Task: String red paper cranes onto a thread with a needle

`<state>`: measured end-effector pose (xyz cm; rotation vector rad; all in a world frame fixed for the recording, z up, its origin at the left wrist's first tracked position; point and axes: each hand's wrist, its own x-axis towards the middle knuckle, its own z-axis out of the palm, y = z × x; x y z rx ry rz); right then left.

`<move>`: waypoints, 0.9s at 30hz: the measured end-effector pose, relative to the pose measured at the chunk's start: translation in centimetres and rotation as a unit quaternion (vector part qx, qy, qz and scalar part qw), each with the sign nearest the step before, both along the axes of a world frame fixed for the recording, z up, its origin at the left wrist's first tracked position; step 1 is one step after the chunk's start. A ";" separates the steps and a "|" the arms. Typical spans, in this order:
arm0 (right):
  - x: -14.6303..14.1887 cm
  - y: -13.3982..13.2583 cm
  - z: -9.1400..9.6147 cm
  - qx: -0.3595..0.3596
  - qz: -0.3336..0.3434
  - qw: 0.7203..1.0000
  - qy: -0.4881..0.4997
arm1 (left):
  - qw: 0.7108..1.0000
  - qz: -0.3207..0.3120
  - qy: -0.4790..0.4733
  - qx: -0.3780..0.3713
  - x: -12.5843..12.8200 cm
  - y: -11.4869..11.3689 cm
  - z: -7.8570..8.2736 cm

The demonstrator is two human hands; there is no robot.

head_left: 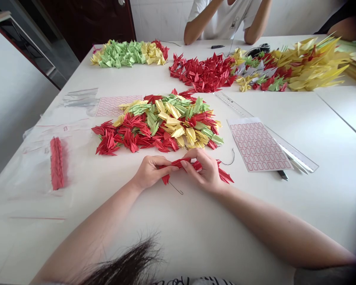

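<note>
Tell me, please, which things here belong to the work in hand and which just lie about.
Belonging, it seems:
red folded paper in the left hand and right hand
hooked wire beside it
mixed paper pile

Lying about, it seems:
label sheet on the right
ruler
clear bags on the left

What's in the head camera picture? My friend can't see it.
A person's left hand and right hand pinch red folded paper over a white table. Just beyond lies a red, yellow and green folded-paper pile, with a pink-outlined label sheet to its right.
</note>
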<state>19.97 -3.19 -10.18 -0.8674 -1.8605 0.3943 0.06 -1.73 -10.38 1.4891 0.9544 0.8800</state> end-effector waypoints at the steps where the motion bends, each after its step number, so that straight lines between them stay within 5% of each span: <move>1: 0.0 0.0 -0.1 -0.007 -0.015 1.000 0.013 | 1.000 0.003 0.005 0.006 0.0 0.0 0.0; 6: -0.1 0.1 -0.5 -0.045 -0.072 0.991 0.100 | 1.000 -0.001 -0.006 -0.003 0.1 -0.2 -0.3; 14: -0.5 -0.2 -1.1 -0.013 -0.036 0.997 0.065 | 0.998 0.002 -0.057 -0.023 -0.1 -0.3 -0.2; 27: -0.4 -0.1 -0.5 0.103 -0.041 0.993 -0.030 | 0.998 0.044 0.001 0.041 0.2 -0.6 -0.5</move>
